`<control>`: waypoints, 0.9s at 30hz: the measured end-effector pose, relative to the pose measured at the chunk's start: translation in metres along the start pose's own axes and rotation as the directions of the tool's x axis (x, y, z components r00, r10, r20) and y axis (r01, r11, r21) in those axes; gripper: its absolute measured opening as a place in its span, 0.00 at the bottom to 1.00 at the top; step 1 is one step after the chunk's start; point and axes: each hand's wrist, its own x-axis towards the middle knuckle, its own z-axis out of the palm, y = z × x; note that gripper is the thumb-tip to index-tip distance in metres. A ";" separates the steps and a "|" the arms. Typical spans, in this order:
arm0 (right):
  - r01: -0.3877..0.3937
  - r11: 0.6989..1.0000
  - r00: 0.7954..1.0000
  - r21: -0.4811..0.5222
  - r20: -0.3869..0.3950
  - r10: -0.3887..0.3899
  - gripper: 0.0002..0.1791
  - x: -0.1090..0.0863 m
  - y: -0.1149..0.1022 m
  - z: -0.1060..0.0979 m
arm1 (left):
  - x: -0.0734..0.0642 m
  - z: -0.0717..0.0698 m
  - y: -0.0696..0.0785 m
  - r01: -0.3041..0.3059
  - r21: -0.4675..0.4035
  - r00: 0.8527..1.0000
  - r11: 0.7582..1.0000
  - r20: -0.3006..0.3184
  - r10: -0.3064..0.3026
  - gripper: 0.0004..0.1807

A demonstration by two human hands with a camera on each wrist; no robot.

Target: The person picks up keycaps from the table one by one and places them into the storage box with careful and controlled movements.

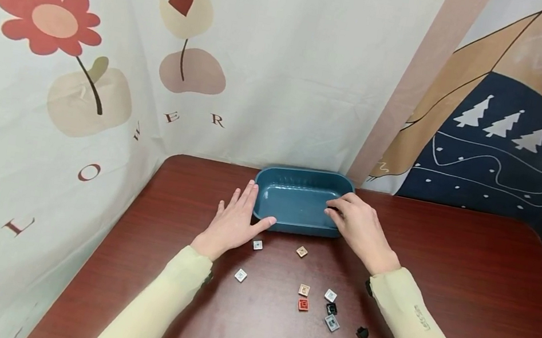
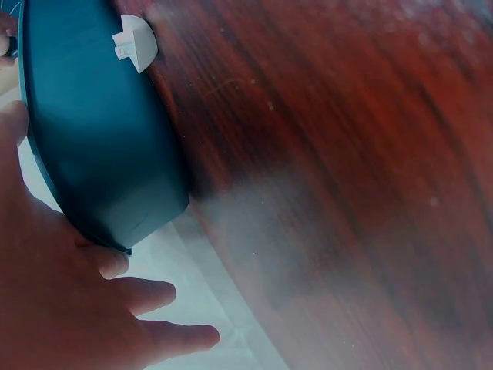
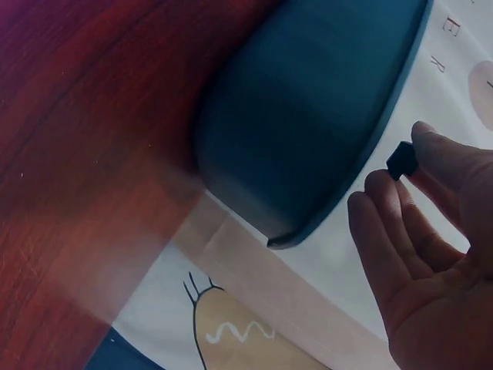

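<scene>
A blue-green plastic basin stands at the back of the table. My left hand lies against its left end with fingers straight and spread, the thumb at the near rim. Over the basin's right end, my right hand pinches a small black keycap between thumb and fingertips, above the rim in the right wrist view. In front of the basin lie loose keycaps: a pale one close to my left thumb, a beige one near the middle, and a white one nearer to me.
Closer to me sit a beige keycap, a red keycap, a white keycap, a black keycap and a grey keycap. Another black piece lies by my right sleeve. A printed curtain hangs behind the table.
</scene>
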 end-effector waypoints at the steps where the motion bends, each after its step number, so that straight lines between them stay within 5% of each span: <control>1: -0.012 1.000 1.000 -0.003 0.003 0.012 0.10 0.001 0.001 0.001 | 0.000 0.000 0.000 0.000 0.001 1.000 1.000 0.000 0.000 0.58; 20: -0.148 0.989 0.983 0.031 0.114 0.144 0.16 0.002 0.006 0.010 | 0.001 0.002 0.001 0.004 0.021 1.000 1.000 -0.010 -0.004 0.56; 27: -0.132 0.989 0.991 0.062 0.044 0.130 0.15 -0.007 0.006 0.005 | 0.001 0.002 0.000 0.009 0.030 1.000 0.999 -0.009 -0.009 0.57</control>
